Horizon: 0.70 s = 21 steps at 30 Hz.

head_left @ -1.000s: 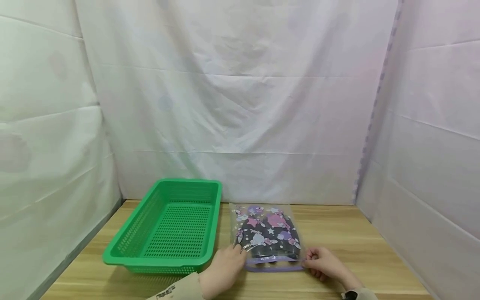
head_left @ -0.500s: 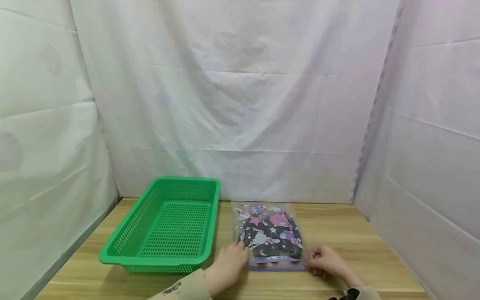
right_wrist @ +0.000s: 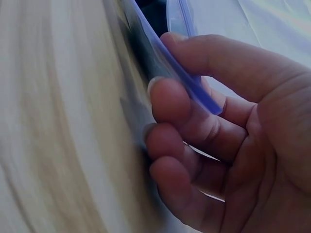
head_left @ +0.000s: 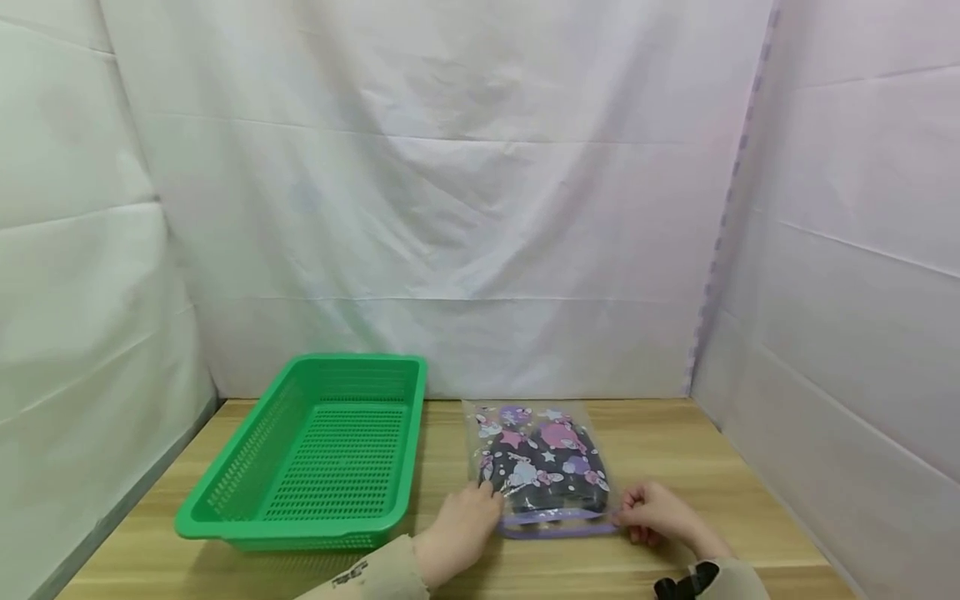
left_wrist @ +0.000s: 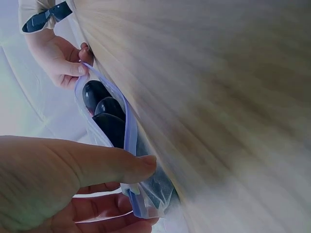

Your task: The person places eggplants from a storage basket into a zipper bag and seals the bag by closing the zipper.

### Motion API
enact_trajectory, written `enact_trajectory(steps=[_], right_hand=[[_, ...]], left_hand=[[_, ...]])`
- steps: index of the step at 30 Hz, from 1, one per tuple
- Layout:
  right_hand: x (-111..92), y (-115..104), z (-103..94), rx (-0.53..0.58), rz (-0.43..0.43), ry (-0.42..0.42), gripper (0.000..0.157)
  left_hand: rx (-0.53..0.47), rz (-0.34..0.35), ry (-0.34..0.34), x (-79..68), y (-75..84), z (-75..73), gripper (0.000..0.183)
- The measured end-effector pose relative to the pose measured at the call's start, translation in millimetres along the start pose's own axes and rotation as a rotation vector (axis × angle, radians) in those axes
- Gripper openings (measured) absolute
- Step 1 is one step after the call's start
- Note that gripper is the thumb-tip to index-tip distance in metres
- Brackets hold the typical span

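A clear zip bag (head_left: 547, 468) with pink, purple and white cartoon prints lies flat on the wooden table, its purple zip edge toward me. Several dark, glossy, rounded things (left_wrist: 111, 127) show through its gaping mouth in the left wrist view; their kind is not clear. My left hand (head_left: 461, 527) holds the bag's left corner, thumb on one side of the zip strip and fingers on the other. At the opposite end, my right hand (head_left: 662, 515) pinches the purple zip strip (right_wrist: 197, 94) between thumb and curled fingers.
To the left of the bag stands a green perforated plastic basket (head_left: 288, 530) with nothing in it. White cloth (head_left: 465, 208) hangs behind the table and along both sides. Bare wood (head_left: 720, 467) extends to the right of the bag.
The view has swung slightly to the right, so basket and backdrop sit further left. Both hands and the bag between them have shifted a little rightward on the table.
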State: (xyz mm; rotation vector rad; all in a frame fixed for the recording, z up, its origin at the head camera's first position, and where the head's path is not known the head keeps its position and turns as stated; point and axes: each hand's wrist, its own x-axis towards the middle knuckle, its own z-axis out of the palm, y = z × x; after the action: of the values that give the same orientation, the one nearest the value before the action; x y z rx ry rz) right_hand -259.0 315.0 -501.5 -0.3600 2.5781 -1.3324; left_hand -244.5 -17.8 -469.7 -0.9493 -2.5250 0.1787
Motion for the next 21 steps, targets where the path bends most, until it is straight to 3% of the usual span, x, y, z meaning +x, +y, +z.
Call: enact_trajectory(steps=[6,13,21], right_hand=[[1.4,-0.3,1.6,0.015,0.009,0.009,0.027],[1.5,-5.8,-2.8,0.047,-0.008,-0.045,0.026],[-5.1,-15.7,-7.3,0.004,-0.070,-0.103,0.023]], left_hand=[[0.019,0.011,0.026,-0.5,-2.0,2.5,0.023],[0.070,0.006,0.030,-2.3,-4.9,-0.3,0.023],[0.050,-0.037,0.025,-8.8,-11.0,-6.3,0.020]])
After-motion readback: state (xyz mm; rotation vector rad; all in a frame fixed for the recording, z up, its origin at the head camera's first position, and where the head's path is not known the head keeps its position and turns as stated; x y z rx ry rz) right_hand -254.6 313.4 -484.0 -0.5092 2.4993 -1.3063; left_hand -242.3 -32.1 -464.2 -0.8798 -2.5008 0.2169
